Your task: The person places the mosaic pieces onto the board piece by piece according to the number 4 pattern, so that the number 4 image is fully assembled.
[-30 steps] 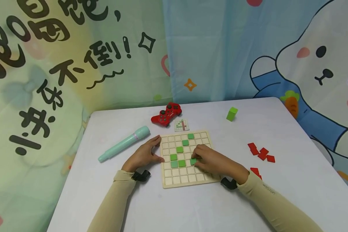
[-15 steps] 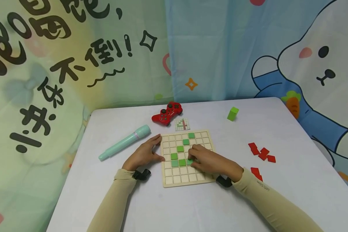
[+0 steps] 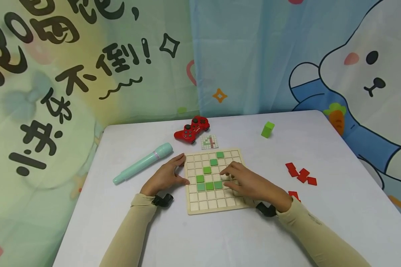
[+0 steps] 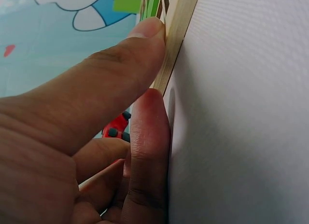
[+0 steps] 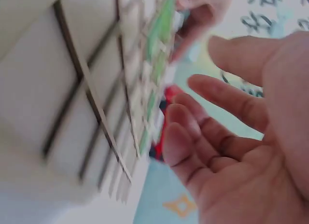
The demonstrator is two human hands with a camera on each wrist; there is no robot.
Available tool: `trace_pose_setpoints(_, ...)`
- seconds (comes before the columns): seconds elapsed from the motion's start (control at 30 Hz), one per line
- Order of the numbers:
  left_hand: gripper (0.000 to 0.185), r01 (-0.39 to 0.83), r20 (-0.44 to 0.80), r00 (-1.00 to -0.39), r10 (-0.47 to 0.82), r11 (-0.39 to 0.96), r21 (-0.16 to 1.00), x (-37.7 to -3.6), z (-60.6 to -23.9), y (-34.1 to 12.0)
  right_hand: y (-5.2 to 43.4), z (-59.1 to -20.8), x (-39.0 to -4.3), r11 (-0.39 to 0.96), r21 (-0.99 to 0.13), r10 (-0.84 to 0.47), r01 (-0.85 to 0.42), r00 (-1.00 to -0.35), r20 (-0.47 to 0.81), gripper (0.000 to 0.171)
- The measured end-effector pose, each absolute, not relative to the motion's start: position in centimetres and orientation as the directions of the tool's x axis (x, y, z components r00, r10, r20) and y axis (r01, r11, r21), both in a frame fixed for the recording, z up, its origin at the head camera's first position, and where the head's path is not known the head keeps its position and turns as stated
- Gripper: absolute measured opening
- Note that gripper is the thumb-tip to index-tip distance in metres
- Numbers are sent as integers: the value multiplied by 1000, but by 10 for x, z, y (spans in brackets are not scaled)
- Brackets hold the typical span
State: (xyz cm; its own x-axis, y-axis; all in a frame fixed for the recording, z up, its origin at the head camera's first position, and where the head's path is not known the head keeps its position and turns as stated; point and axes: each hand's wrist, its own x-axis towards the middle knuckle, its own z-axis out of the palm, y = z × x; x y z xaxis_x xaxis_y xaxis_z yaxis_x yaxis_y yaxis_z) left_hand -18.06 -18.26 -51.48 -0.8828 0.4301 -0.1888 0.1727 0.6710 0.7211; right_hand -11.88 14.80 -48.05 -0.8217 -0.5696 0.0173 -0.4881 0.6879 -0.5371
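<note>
A wooden grid board (image 3: 214, 202) lies flat on the white counter (image 3: 220, 237), near its middle. Six green tiles sit in its squares: three run diagonally down from the far edge, with the top one (image 3: 220, 154) near the far right, and three more form a short row (image 3: 209, 185) below, with one tile (image 3: 200, 178) just above the row's left end.

The left hand (image 3: 165, 178) rests on the counter at the board's left edge. Its thumb (image 4: 116, 69) and a finger (image 4: 149, 137) press straight against the wooden side of the board; the fingers are extended and grip nothing.

The right hand (image 3: 250, 185) hovers over the right half of the board, palm down. In the right wrist view its fingers (image 5: 217, 118) are spread and relaxed, holding nothing, with the fingertips close to the right end of the green row. Whether they touch the board cannot be told.

Just beyond the board's far edge lies a small pattern card (image 3: 209, 142), and beside that a red game controller (image 3: 191, 130). A mint-green toy microphone (image 3: 143, 163) lies on the left of the counter. A green block (image 3: 267, 129) stands at the far right, well apart from the board. Loose red tiles (image 3: 300, 175) lie scattered to the right of the board.
</note>
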Motion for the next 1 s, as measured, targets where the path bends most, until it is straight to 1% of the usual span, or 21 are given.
trace_pose_setpoints(0.13, 107, 171, -196, -880, 432, 674, 719, -180, -513, -180, 187, -471, -102, 698, -567, -447, -438, -885, 133, 32)
trace_pose_setpoints(0.27, 107, 161, -205, -880, 429, 675, 720, -179, -511, -179, 234, -469, -83, 699, -585, -288, -412, -911, 296, 33)
trace_pose_setpoints(0.37, 107, 154, -209, -880, 427, 672, 725, -178, -510, -180, 268, -472, -68, 718, -605, -148, -343, -925, 350, 32)
trace_pose_setpoints(0.47, 107, 148, -215, -881, 421, 679, 719, -178, -512, -181, 299, -477, -55, 746, -633, 3, -210, -948, 317, 28)
trace_pose_setpoints(0.53, 107, 144, -216, -884, 415, 680, 719, -178, -512, -181, 318, -484, -51, 758, -641, 94, -116, -954, 284, 28)
trace_pose_setpoints(0.63, 107, 124, -225, -884, 409, 671, 731, -178, -514, -183, 339, -496, -50, 773, -634, 175, -9, -958, 227, 31)
trace_pose_setpoints(0.73, 107, 123, -223, -880, 418, 657, 744, -177, -516, -184, 352, -508, -50, 783, -620, 196, 44, -964, 180, 32)
trace_pose_setpoints(0.87, 107, 133, -214, -878, 428, 649, 749, -176, -515, -184, 362, -517, -51, 794, -606, 179, 52, -972, 152, 35)
trace_pose_setpoints(1.0, 107, 136, -214, -878, 427, 653, 745, -177, -513, -183, 369, -524, -50, 802, -593, 158, 71, -983, 96, 42)
